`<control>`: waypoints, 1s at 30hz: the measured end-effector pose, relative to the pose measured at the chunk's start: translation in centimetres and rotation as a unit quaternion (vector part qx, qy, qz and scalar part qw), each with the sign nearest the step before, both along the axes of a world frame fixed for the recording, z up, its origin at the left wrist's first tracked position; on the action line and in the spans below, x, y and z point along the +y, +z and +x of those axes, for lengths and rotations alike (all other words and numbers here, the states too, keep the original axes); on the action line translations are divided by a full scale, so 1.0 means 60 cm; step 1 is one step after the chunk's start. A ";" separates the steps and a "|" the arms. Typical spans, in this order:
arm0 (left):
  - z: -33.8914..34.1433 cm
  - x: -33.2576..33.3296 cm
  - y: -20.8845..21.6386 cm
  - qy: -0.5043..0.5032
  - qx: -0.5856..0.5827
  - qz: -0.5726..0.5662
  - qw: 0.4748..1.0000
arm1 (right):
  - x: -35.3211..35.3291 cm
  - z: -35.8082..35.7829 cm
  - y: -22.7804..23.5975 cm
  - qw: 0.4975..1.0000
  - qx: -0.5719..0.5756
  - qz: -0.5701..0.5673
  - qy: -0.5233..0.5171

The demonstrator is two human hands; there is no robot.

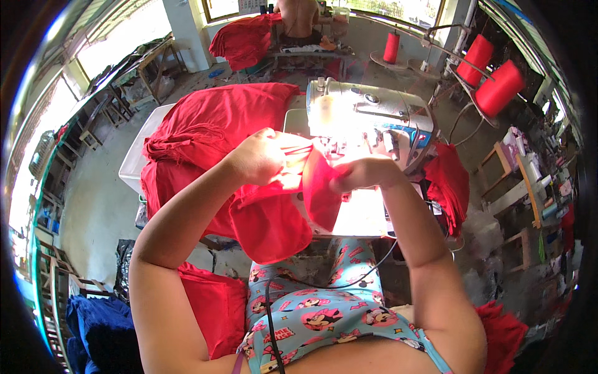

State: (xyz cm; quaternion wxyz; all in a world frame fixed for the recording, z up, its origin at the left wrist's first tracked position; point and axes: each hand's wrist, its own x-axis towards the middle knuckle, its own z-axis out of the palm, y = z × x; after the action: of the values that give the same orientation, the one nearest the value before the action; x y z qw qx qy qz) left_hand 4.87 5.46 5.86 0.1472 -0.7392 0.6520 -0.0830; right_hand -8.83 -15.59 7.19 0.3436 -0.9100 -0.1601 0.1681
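Both my hands hold one red fabric piece (324, 196) in front of the sewing machine (386, 109). My left hand (260, 157) is closed on its left part, knuckles up, and my right hand (364, 172) grips its right edge with bent fingers. Part of the cloth hangs over the table's near edge towards my lap. Glare from the machine's lamp washes out the needle area, so I cannot make out whether the cloth lies under the presser foot. A heap of red cloth (218, 121) covers the table to the left, close beside my left forearm.
Red thread cones (500, 87) stand on a rack at the far right. More red cloth (447, 187) hangs right of the machine, and a dark cable (271, 311) crosses my lap. Dark blue cloth (103, 330) lies at the lower left. Another person (300, 19) sits at the back.
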 end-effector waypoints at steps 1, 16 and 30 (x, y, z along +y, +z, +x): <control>0.002 0.007 0.002 0.020 0.011 -0.002 1.000 | 0.028 0.011 0.001 0.984 -0.076 -0.141 0.076; -0.095 0.016 -0.027 -0.070 0.191 0.036 0.978 | -0.001 0.083 -0.032 0.845 -0.021 0.535 -0.007; -0.097 -0.015 0.084 -0.125 0.190 -0.002 0.974 | 0.051 0.048 -0.126 0.999 0.037 0.013 0.002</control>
State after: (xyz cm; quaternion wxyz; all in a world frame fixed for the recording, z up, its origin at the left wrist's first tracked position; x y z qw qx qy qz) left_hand -0.98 4.54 10.91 0.0072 -0.6546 0.7549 0.0401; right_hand -5.93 -12.52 -0.37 0.3605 -0.8984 -0.1506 0.2005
